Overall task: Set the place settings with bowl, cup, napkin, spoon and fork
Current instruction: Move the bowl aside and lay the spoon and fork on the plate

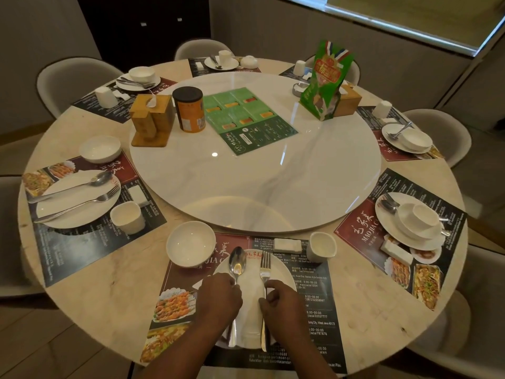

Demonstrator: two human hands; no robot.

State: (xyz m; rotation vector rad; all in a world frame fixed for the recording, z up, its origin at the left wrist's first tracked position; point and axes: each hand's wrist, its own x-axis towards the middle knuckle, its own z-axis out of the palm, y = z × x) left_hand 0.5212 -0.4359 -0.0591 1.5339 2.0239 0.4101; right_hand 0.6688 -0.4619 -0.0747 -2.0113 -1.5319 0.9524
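Left hand [218,294] pinches the spoon [237,262] and right hand [281,299] the fork [264,266], on the plate [284,270] either side of a napkin [251,299]. Bowl [190,243] and cup [321,246] flank it. Beyond, a turntable [254,173] carries a canister [189,109] and a menu [246,119] on the round marble worktop [109,283], ringed by chairs [76,77].

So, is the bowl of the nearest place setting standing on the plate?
No, the bowl stands beside the plate, on the placemat's far left corner, while the plate carries the spoon and fork.
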